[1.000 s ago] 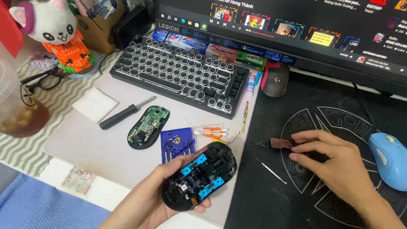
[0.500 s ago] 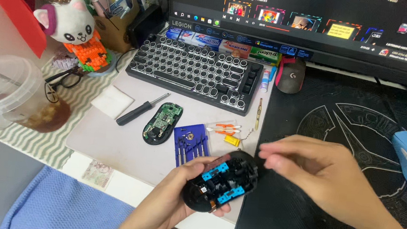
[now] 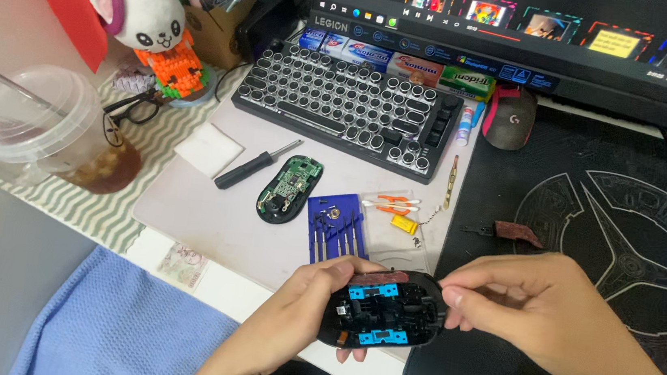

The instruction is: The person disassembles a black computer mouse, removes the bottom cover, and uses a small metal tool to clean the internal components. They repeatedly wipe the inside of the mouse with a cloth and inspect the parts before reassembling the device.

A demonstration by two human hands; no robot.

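My left grip [image 3: 300, 323] cups the opened mouse [image 3: 382, 320] from below, just over the counter [image 3: 208, 216] edge, while my right grip [image 3: 533, 317] pinches its right end, circuit board [image 3: 290, 189] well beyond

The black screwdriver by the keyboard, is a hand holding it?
No, the black screwdriver lies alone on the pale mat; both hands are on the opened black mouse shell.

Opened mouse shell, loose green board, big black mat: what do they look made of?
Opened mouse shell, held in the left hand: likely moulded plastic, black, semi-gloss, with blue plastic inserts. Green board: looks like a printed circuit board, with small parts across its face. Black mat: probably cloth-topped, matte, no glare, printed line pattern.
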